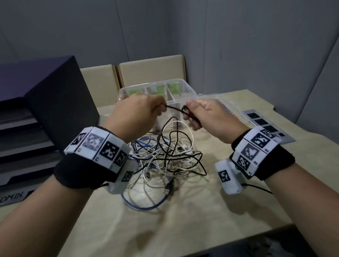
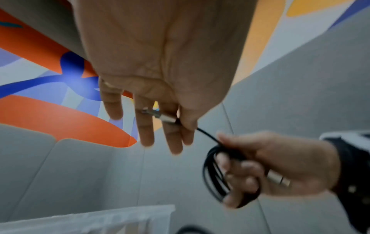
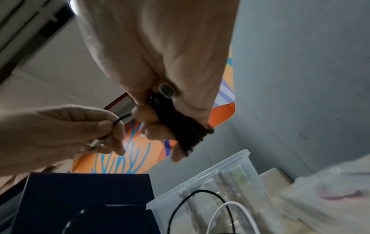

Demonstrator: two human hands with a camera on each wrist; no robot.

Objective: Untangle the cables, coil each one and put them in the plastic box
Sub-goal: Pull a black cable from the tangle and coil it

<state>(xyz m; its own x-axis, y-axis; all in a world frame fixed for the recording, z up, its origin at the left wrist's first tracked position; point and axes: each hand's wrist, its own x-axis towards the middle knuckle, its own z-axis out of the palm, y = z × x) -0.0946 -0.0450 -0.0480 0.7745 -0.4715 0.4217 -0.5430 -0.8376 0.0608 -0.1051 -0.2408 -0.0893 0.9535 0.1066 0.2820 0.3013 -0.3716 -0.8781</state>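
Your head camera looks forward and down from above your forearms, taking in the table [image 1: 192, 217], the plastic box [image 1: 179, 91] at its far side, and the wall behind. Your left wrist camera sits close under the left hand [image 2: 160, 66] and faces up along its palm, while your right wrist camera does the same under the right hand [image 3: 160, 52]. All three share the black cable [image 1: 173, 108] stretched between both hands, and each wrist view catches the opposite hand.

Office: "ADMIN" document trays [image 1: 15, 160] on desk [image 1: 171, 219].
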